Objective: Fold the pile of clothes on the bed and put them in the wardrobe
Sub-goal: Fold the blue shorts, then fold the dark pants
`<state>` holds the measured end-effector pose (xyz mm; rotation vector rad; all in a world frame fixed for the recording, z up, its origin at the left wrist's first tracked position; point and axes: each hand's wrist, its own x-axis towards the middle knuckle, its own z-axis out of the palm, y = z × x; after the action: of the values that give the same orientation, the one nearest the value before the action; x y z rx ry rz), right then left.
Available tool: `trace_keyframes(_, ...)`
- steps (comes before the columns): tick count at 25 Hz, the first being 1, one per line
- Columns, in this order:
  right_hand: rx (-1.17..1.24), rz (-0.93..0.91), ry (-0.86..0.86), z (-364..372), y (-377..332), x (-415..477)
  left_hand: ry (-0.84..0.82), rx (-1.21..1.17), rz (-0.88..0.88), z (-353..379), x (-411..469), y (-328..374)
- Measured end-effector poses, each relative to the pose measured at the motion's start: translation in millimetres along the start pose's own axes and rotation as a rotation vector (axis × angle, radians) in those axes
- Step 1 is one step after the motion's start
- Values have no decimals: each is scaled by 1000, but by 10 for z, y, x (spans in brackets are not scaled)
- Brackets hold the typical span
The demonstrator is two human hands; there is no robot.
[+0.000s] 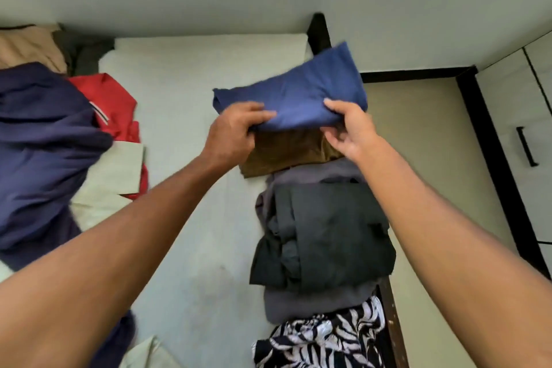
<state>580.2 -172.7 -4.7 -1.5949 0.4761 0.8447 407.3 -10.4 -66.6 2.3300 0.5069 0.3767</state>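
Head view looks down over a bed (191,84) with a pale sheet, both bare forearms reaching out over it. The left hand (236,131) and the right hand (348,131) hold a folded blue garment (301,89) by its near edge. The left pinches the near-left corner with the fingers curled round the cloth. The right has its thumb on top at the near-right corner and its fingers curled beneath. The blue garment is over the right side of the bed, tilted with its far end raised, directly over a folded brown garment (283,155) that lies on the sheet. Whether the two touch cannot be told.

Nearer along the same side of the bed lies a folded dark grey garment (325,233) on top of a lighter grey one (313,305), and nearer still a black-and-white zebra-print cloth (322,340).

On the left side of the bed sits the unfolded pile: a large navy garment (44,143), a red garment (113,98) with a striped collar edge, and a cream garment (116,179) partly over the red. Beige fabric (27,48) lies bunched at the far left corner.

A dark bed frame (319,30) shows at the far right corner. Across a strip of floor (418,128) to the right stands a white wardrobe (507,116) with a black handle (527,146), its doors closed.
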Motion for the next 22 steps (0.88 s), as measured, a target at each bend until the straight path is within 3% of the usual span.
trace_keyframes(2, -148, 135, 94, -379, 262, 274, -170, 120, 56, 516, -240, -145)
trace_keyframes(3, -234, 78, 194, -540, 373, 359, -181, 178, 70, 697, -346, -186)
trace_keyframes(5, -636, -325, 406, -796, 482, 447, -125, 141, 2, 843, -443, -177)
trace_keyframes(6, -846, -587, 418, -843, 474, 432, -98, 77, -39, 824, -424, -132)
trace_keyframes(8, -1074, -1048, 216, -754, 432, 355, -46, 40, -39, 722, -401, -77)
trace_keyframes(10, -1278, -1237, -28, -534, 416, 418, -14, 168, 16, 662, -343, -79)
trace_keyframes(14, -1801, -926, -174, -318, 602, 789, -167, 330, -116, 807, -226, -157)
trace_keyframes(19, -1812, -780, -234, -265, 614, 899, -258, 329, -154, 906, -194, -211)
trace_keyframes(22, -1711, -640, -253, -175, 472, 671, -309, 168, -186, 632, -267, -182)
